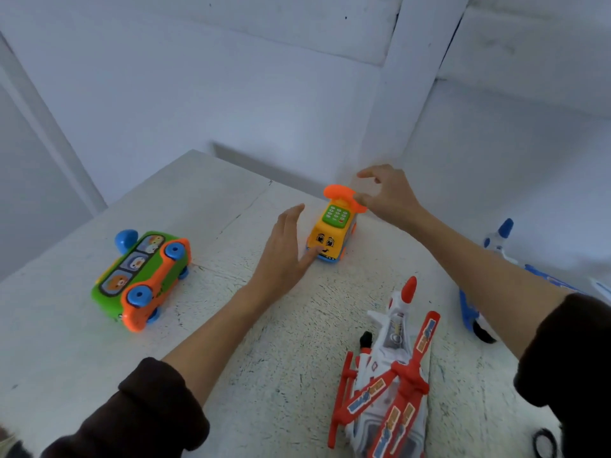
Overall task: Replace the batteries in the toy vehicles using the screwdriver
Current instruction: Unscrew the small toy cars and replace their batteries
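A small yellow toy phone car [331, 233] with an orange handset on top stands upright at the far middle of the white table [231, 200]. My left hand [284, 249] is spread open on the car's left, thumb touching its front face. My right hand [385, 193] hovers at the handset's right end with loosely curved fingers, holding nothing. A green and orange toy bus [142, 279] lies on its side at the left, blue wheels facing me. A red and white toy helicopter [390, 375] lies near the front right. No screwdriver is visible.
A blue and white toy plane [496, 246] sits at the table's right edge, partly hidden by my right forearm. A small black object [544, 442] lies at the bottom right corner. White walls stand close behind the table.
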The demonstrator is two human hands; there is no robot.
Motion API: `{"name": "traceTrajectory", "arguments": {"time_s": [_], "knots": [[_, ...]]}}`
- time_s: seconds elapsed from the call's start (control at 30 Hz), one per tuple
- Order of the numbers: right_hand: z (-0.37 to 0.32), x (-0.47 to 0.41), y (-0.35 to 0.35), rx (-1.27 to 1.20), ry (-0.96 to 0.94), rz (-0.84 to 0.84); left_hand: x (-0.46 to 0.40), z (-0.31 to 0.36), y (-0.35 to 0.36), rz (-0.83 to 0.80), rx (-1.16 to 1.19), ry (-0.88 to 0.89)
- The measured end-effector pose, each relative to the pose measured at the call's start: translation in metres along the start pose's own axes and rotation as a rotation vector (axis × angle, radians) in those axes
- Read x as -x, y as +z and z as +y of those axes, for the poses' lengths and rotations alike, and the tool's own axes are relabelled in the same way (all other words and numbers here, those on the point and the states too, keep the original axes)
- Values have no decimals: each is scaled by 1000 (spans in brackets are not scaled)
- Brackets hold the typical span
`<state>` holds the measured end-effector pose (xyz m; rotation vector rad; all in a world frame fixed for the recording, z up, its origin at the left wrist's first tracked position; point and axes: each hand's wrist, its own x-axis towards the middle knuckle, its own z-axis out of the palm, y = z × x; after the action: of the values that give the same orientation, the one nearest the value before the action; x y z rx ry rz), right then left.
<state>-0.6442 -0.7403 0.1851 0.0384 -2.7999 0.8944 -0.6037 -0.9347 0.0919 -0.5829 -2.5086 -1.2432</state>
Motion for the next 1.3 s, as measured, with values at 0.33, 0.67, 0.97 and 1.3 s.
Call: {"name": "traceTrajectory", "arguments": {"time_s": [0.33, 0.67, 0.97, 1.3], "knots": [[-123, 5, 40, 26, -384, -486, 42, -1, -116, 269, -304, -4], [-195, 47, 113, 217, -474, -829, 125, -33, -174, 261, -307, -415], [-201, 56, 111, 152, -498, -843, 129, -42, -174, 220, -131, -505], [-174, 74, 13, -292, -577, -325, 103, 62, -163, 495, 410, -275]]}}
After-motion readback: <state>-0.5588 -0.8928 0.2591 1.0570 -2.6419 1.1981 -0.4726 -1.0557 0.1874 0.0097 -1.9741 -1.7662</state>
